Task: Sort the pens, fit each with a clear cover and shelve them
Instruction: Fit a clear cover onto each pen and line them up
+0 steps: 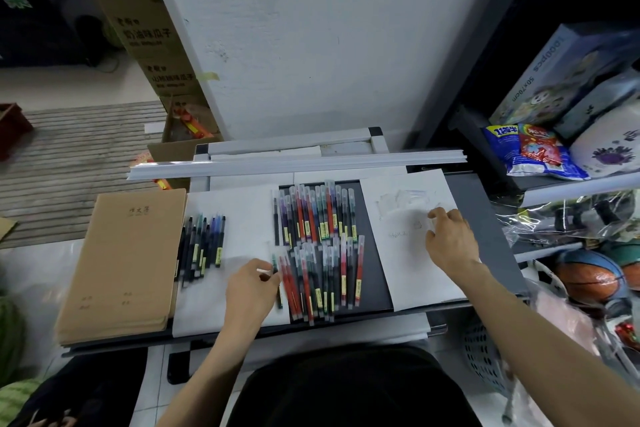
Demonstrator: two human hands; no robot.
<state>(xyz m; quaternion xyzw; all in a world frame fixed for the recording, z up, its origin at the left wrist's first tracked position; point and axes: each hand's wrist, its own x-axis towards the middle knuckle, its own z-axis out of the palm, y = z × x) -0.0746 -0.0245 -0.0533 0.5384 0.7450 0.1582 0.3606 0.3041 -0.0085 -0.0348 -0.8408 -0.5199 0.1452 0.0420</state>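
Small shop or its stockroom, seemingly dealing in stationery, toys and snacks. Along the right, a dark metal shelving unit (485,135) crammed with goods: a boxed jigsaw puzzle (561,76) printed 1000pcs, bright snack bags (530,152), a basketball (588,279), plastic-wrapped items (554,218) in between. At the back left, tall cardboard cartons (145,28) with printed Chinese lettering, leaning beside a white pillar (311,28). In the middle, a small desk (485,218) laid with rows of new coloured pens (318,246) bearing yellow label stickers, next to a thick stack of identical brown exercise books (121,263). Pale tiled floor with a ribbed grey mat (86,156); striped watermelons (10,333) at the lower left edge
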